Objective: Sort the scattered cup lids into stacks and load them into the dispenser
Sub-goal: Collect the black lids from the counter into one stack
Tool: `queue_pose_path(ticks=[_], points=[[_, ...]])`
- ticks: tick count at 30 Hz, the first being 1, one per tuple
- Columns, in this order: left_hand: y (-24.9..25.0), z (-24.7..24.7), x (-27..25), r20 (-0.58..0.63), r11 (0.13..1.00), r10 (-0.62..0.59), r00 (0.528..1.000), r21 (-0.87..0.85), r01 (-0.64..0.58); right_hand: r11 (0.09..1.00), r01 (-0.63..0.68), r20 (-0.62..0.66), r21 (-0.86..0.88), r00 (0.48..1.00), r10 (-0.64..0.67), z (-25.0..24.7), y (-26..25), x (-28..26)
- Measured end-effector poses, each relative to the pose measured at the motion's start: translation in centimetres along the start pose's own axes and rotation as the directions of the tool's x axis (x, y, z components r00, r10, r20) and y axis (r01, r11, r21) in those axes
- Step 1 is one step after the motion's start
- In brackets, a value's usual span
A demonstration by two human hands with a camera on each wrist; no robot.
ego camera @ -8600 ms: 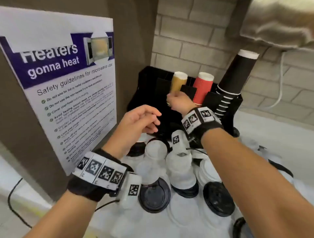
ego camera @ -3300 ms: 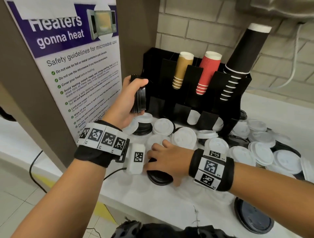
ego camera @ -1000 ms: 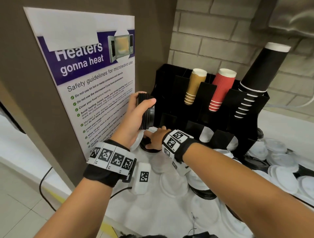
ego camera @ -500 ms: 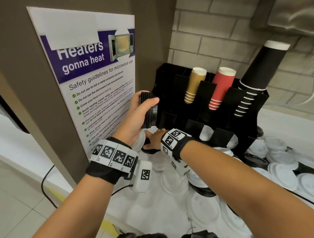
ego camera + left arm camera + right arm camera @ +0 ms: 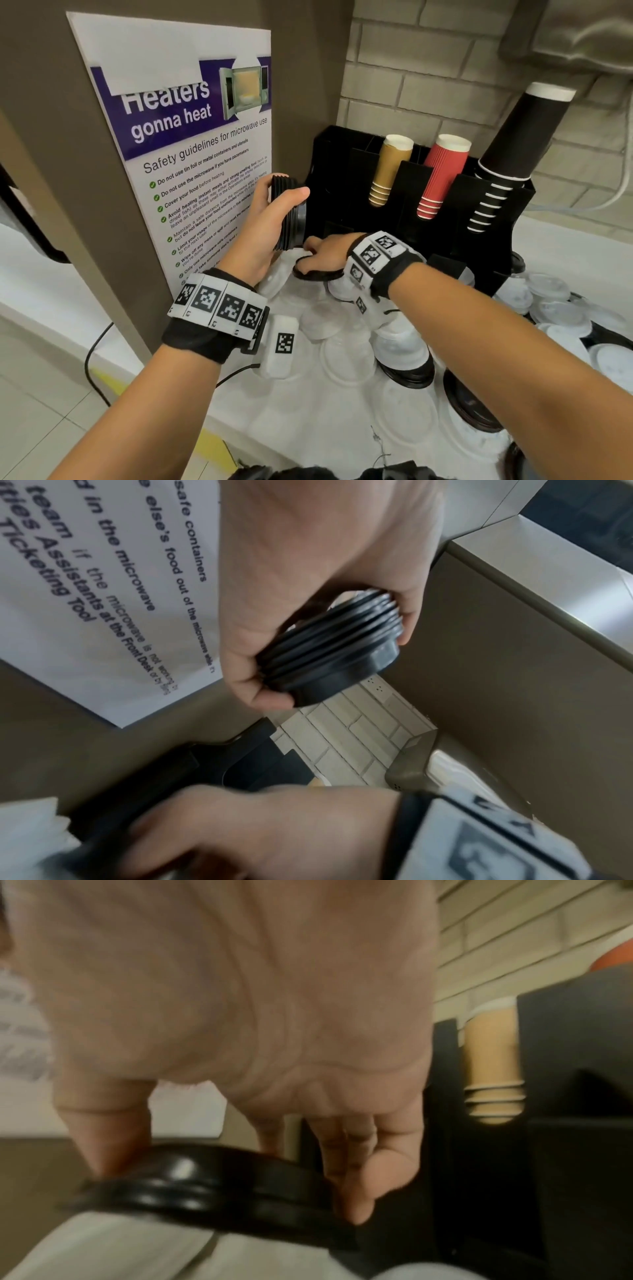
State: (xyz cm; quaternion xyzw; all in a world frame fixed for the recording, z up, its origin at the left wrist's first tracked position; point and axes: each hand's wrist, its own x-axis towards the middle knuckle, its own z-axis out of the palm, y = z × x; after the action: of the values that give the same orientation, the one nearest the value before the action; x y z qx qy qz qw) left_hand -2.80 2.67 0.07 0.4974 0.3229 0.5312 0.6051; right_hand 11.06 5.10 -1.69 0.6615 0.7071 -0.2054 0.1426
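My left hand (image 5: 274, 219) grips a stack of black lids (image 5: 291, 219) on edge, held up beside the left end of the black dispenser (image 5: 346, 192); the same stack of black lids (image 5: 335, 653) shows in the left wrist view between thumb and fingers. Just below it my right hand (image 5: 325, 255) reaches in and pinches a single black lid (image 5: 318, 274) lying on white lids at the dispenser's foot. In the right wrist view the black lid (image 5: 212, 1185) sits between my thumb and fingers (image 5: 356, 1191). White and black lids (image 5: 404, 356) lie scattered over the counter.
The dispenser holds a tan cup stack (image 5: 387, 171), a red cup stack (image 5: 438, 178) and a tall black cup stack (image 5: 507, 161). A brown panel with a microwave poster (image 5: 191, 150) stands close on the left. Brick wall behind. The counter edge (image 5: 219, 411) runs near my forearms.
Over the last second my left hand lifted the black stack slightly and turned it toward the dispenser. My right hand stayed low at the dispenser's foot, closing on the single black lid.
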Motion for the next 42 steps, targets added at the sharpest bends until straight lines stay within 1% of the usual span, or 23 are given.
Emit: queue_pose_path(ticks=[1,2,3,4,6,7,8,9,10,11,15,19,26,30,33,35,36,37,38,39,40,41,42], points=[[-0.1,0.0,0.0,-0.004,1.000,-0.005,1.000,-0.004,0.005,0.998,-0.005,-0.005,0.061,1.000,0.006,-0.6,0.7,-0.6],[-0.4,0.0,-0.1,-0.006,1.000,-0.015,1.000,-0.006,0.015,0.985,0.000,-0.017,0.174,1.000,0.003,-1.0,1.3,-1.2],[-0.7,0.1,-0.3,-0.006,1.000,-0.031,1.000,-0.002,0.031,0.942,0.021,-0.036,0.336,0.999,-0.009,-1.2,2.0,-1.7],[-1.0,0.2,-0.4,-0.006,0.999,-0.051,0.999,0.004,0.051,0.853,0.055,-0.062,0.519,0.998,-0.026,-1.1,2.7,-2.3],[-1.8,0.6,-0.8,-0.001,0.996,-0.089,0.996,0.005,0.089,0.551,0.139,-0.134,0.822,0.990,-0.050,-0.7,3.8,-3.5],[-2.2,0.8,-1.0,0.006,0.994,-0.105,0.994,0.000,0.105,0.394,0.192,-0.182,0.899,0.981,-0.064,-0.4,4.3,-4.0],[-2.6,1.0,-1.1,0.018,0.993,-0.122,0.992,0.001,0.122,0.276,0.251,-0.236,0.928,0.968,-0.084,-0.1,4.7,-4.6],[-2.8,1.3,-1.3,0.036,0.991,-0.137,0.990,0.006,0.137,0.219,0.307,-0.290,0.926,0.951,-0.106,0.2,4.9,-5.1],[-3.1,1.5,-1.5,0.061,0.989,-0.150,0.987,0.010,0.150,0.208,0.356,-0.335,0.911,0.933,-0.132,0.3,5.0,-5.7],[-3.2,1.9,-1.6,0.091,0.987,-0.162,0.983,0.010,0.162,0.225,0.394,-0.367,0.891,0.917,-0.154,0.5,5.1,-6.3],[-3.6,3.0,-2.1,0.182,0.975,-0.198,0.963,-0.067,0.213,0.375,0.508,-0.479,0.775,0.860,-0.175,1.0,5.0,-8.9],[-3.5,4.0,-2.5,0.230,0.951,-0.225,0.947,-0.158,0.265,0.397,0.553,-0.537,0.733,0.828,-0.161,1.6,5.8,-10.2],[-3.2,5.2,-3.0,0.198,0.964,-0.193,0.961,-0.144,0.223,0.432,0.611,-0.606,0.663,0.777,-0.168,1.9,5.8,-10.9],[-3.6,5.0,-2.8,0.218,0.964,-0.198,0.956,-0.132,0.230,0.433,0.589,-0.591,0.682,0.793,-0.148,1.8,5.9,-11.0],[-3.7,4.6,-2.6,0.199,0.967,-0.195,0.960,-0.123,0.222,0.409,0.609,-0.593,0.680,0.784,-0.181,2.1,5.8,-10.6],[-3.6,4.1,-2.2,0.159,0.972,-0.175,0.971,-0.129,0.197,0.368,0.591,-0.564,0.718,0.804,-0.189,2.0,5.8,-9.9],[-3.4,3.7,-2.0,0.133,0.974,-0.162,0.978,-0.136,0.180,0.376,0.558,-0.540,0.740,0.826,-0.164,1.7,5.9,-9.4],[-3.1,3.4,-1.6,0.101,0.975,-0.151,0.983,-0.148,0.165,0.428,0.508,-0.511,0.748,0.852,-0.118,1.4,6.0,-8.6],[-2.8,2.9,-1.2,0.071,0.975,-0.143,0.987,-0.161,0.153,0.531,0.436,-0.476,0.726,0.877,-0.069,1.2,6.2,-7.7],[-2.5,2.6,-0.9,0.050,0.975,-0.136,0.989,-0.172,0.143,0.677,0.348,-0.431,0.649,0.901,-0.049,1.0,6.4,-6.7],[-2.2,2.3,-0.6,0.038,0.975,-0.128,0.991,-0.177,0.133,0.830,0.251,-0.367,0.498,0.928,-0.061,1.1,6.5,-5.6],[-2.0,2.1,-0.3,0.034,0.976,-0.119,0.992,-0.177,0.123,0.938,0.163,-0.277,0.307,0.958,-0.076,1.3,6.4,-4.4],[-1.7,1.9,-0.1,0.036,0.978,-0.110,0.993,-0.174,0.114,0.987,0.101,-0.187,0.125,0.979,-0.076,1.6,6.0,-3.4]])
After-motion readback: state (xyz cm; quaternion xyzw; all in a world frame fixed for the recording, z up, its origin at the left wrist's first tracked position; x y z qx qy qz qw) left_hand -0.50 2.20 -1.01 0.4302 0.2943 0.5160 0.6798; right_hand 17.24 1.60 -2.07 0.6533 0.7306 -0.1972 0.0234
